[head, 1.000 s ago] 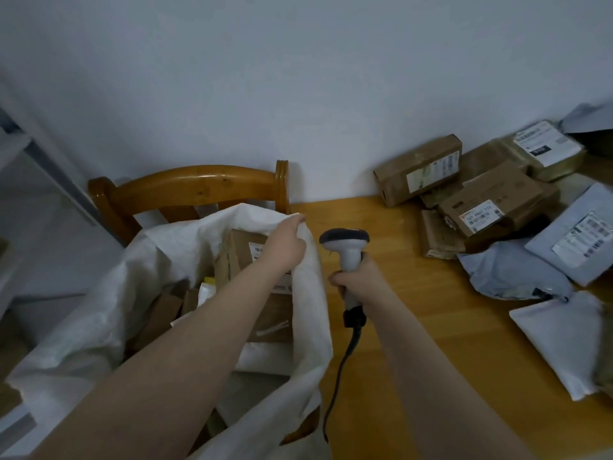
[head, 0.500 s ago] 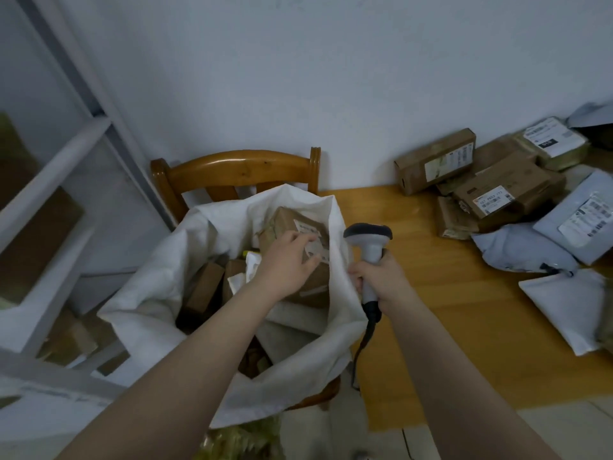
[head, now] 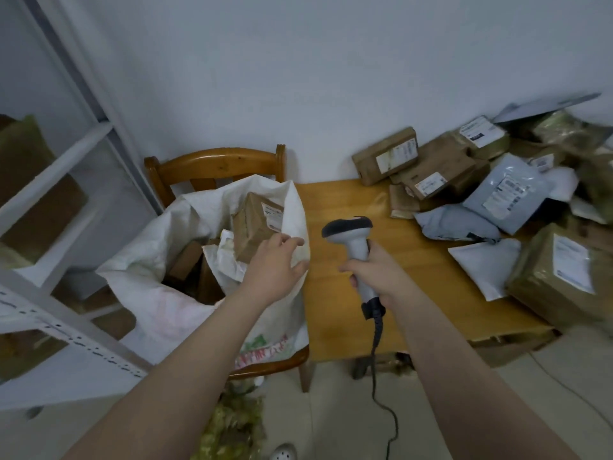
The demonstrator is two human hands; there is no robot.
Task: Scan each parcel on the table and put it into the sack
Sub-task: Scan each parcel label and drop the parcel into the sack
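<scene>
Left hand (head: 273, 270), fingers loosely spread, hovers at the white woven sack (head: 159, 307) rim; right hand (head: 381, 277) grips a grey handheld scanner (head: 351, 230).

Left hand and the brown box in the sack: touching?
Cannot tell. The head view has the open left hand overlapping the brown box at its lower corner; neither gap nor contact shows.

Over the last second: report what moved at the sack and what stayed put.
The left hand came off the brown box inside the sack and drew back toward the rim, now open. The box stays in the sack. Unchanged: the right hand grips the scanner over the table; the parcels there have not moved.
</scene>
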